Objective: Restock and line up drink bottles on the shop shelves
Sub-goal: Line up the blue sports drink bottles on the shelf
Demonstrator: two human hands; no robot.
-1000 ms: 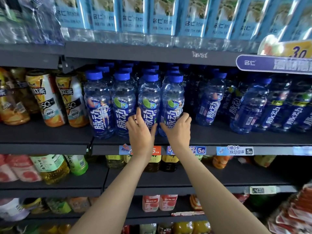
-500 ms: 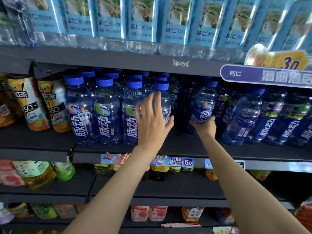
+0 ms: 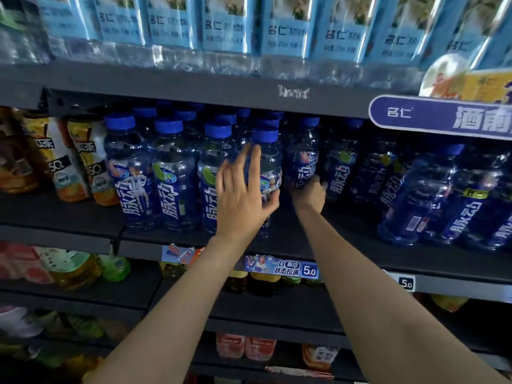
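Note:
Blue-capped drink bottles with dark blue labels fill the middle shelf [image 3: 346, 259]. Three stand in a front row at the left [image 3: 174, 176]. My left hand [image 3: 243, 195] lies flat against the fourth front bottle [image 3: 267, 159], fingers straight and spread upward, thumb along its right side. My right hand [image 3: 307, 192] reaches further back and grips the lower part of a set-back bottle [image 3: 303, 156], fingers curled round it. More of the same bottles [image 3: 415, 195] stand to the right, some turned and uneven.
Yellow tea bottles [image 3: 63, 162] stand at the left of the same shelf. Light-blue water packs [image 3: 221, 23] fill the shelf above, with a purple promo sign [image 3: 443, 117] hanging at the right. Price tags [image 3: 282, 268] line the shelf edge; lower shelves hold other drinks.
My left hand rose from the base of the front bottles and moved onto the fourth bottle's front. My right hand left the front row and reached back right to grip a deeper bottle.

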